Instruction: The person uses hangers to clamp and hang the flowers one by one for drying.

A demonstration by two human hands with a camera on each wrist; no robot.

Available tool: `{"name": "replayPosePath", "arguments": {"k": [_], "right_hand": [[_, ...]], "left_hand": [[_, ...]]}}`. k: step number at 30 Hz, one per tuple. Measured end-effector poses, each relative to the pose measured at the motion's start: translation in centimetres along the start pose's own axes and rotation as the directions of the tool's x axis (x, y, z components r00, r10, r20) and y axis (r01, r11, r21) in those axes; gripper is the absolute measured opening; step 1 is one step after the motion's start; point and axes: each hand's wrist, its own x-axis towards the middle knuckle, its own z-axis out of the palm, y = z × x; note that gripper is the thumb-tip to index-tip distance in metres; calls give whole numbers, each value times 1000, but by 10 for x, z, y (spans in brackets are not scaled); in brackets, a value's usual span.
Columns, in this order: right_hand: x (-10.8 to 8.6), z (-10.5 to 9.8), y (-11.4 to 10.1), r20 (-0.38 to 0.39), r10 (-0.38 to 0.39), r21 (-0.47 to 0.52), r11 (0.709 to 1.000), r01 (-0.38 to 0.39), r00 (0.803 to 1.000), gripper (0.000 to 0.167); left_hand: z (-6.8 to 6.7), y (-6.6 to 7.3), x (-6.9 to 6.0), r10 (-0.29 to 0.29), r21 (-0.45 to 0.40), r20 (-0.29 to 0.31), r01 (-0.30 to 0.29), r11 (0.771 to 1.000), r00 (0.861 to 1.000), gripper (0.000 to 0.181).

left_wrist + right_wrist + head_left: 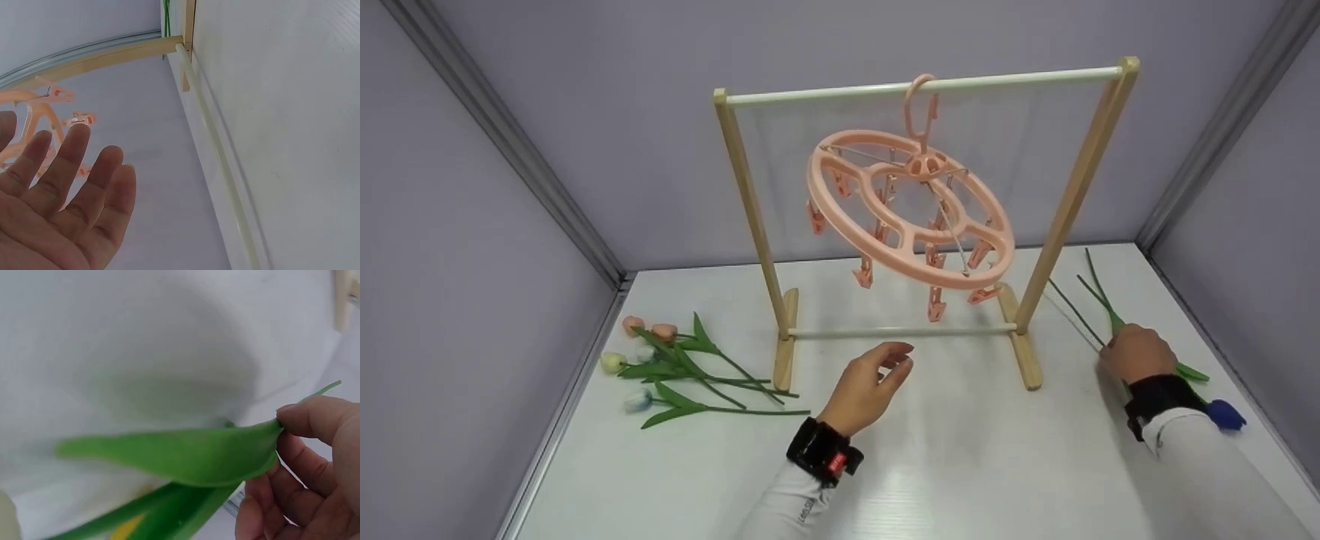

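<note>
My right hand (1140,354) is at the right of the white table, pinching the green stem of an artificial tulip by its leaf (191,453) between thumb and fingers. Which bloom belongs to this stem is hidden. Beyond the wrist shows a dark blue tulip (1226,415), and a bit of yellow (126,529) peeks from under the leaves. In front of the rack, my left hand (866,390) hovers with loosely bent fingers, nothing between them. Above it a pink round clip hanger (911,266) hangs tilted, several pink clips (935,304) dangling from it.
A wooden rack (1069,199) with a pale top bar (832,91) and a low crossbar (900,331) carries the hanger. Several tulips (664,331) in pink, yellow and pale blue lie at left. Loose stems (1072,309) lie near the rack's right foot. Walls enclose the table.
</note>
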Motion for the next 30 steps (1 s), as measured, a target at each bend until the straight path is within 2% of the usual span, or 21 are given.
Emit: {"name": "replayPosePath", "arguments": {"k": [3, 7, 10, 14, 20, 25, 27, 30], "right_hand": [[-12, -11, -6, -47, -6, 54, 998, 9, 999, 24], [-30, -23, -18, -155, -20, 98, 995, 35, 988, 22], [-45, -29, -30, -244, -37, 121, 990, 68, 969, 20], [-64, -38, -49, -324, -43, 157, 983, 99, 945, 18], [-89, -46, -76, -406, -30, 190, 975, 117, 913, 18], [-113, -42, -104, -461, -53, 215, 962, 169, 886, 15], [-122, -38, -116, -471, -65, 233, 953, 195, 880, 14], [-133, -33, -133, -468, -68, 271, 938, 216, 881, 11]], "left_hand": [[-2, 3, -4, -3, -19, -2, 3, 1000, 1000, 37], [-5, 5, -12, -1, -45, -18, 0, 999, 1000, 36], [-7, 7, -18, 6, -59, -33, -8, 998, 999, 36], [-10, 10, -26, 13, -76, -57, -18, 997, 998, 36], [-17, 18, -37, 9, -140, -86, -22, 990, 996, 34], [-21, 24, -50, -5, -223, -96, -17, 975, 995, 29], [-21, 26, -55, -12, -246, -97, -12, 969, 995, 28], [-18, 29, -62, -30, -282, -78, 7, 960, 996, 28]]}}
